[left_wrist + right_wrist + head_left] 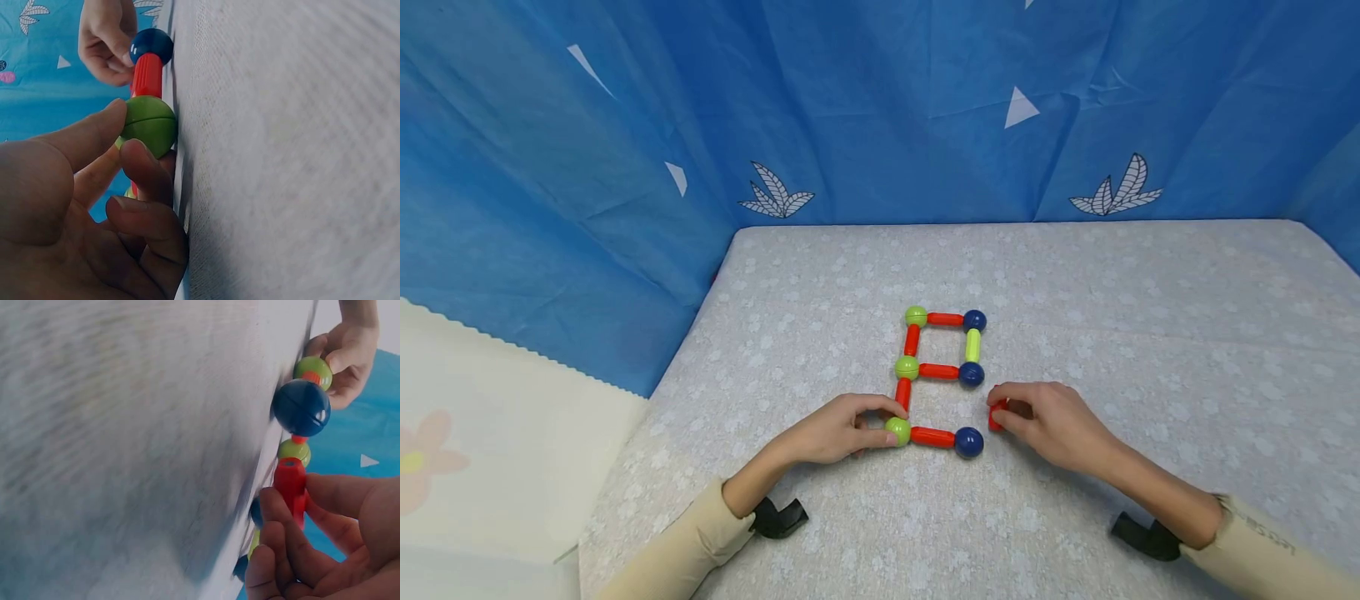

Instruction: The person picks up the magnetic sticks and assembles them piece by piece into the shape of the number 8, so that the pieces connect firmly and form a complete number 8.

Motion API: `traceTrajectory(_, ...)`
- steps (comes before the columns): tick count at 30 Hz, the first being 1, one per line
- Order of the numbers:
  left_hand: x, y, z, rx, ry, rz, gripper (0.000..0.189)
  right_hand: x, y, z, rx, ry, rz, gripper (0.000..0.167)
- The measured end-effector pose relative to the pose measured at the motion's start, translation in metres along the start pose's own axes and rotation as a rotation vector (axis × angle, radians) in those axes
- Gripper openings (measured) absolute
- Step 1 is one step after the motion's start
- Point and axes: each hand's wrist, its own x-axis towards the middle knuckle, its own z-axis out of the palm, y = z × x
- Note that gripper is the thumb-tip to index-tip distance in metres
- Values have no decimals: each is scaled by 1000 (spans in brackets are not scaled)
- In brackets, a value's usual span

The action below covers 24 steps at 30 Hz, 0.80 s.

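Observation:
On the table lies a flat figure of magnetic rods and balls. My left hand [835,432] pinches the nearest green ball [898,431] at the figure's lower left corner, thumb and fingers on either side of it. From that ball a red rod [932,437] runs right to a blue ball [969,442]. Just right of the figure, my right hand [1063,425] pinches a loose red rod [290,481] between thumb and fingers. Its bare end shows in the right wrist view, apart from the blue balls. Above the gap sits another blue ball [971,374].
The figure's far part is a closed square, with a light green rod [973,345] as its right side and red rods elsewhere. A pale patterned cloth covers the table [1187,350]. Behind it hangs a blue curtain [887,108]. Dark bands [778,518] circle both wrists.

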Motion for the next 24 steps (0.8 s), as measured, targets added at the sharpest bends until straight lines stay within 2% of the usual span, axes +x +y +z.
traceTrajectory(5,0,2,0,7,5,2,29,3,-6,2,104,5,26,15)
traceTrajectory(10,-1,3,0,7,6,-2,29,7,-10,5,182,-22,37,17)
traceTrajectory(17,0,2,0,0,1,1,30,9,-11,9,182,-40,38,13)
traceTrajectory(24,0,0,0,2,4,3,29,11,-10,11,184,-60,15,17)
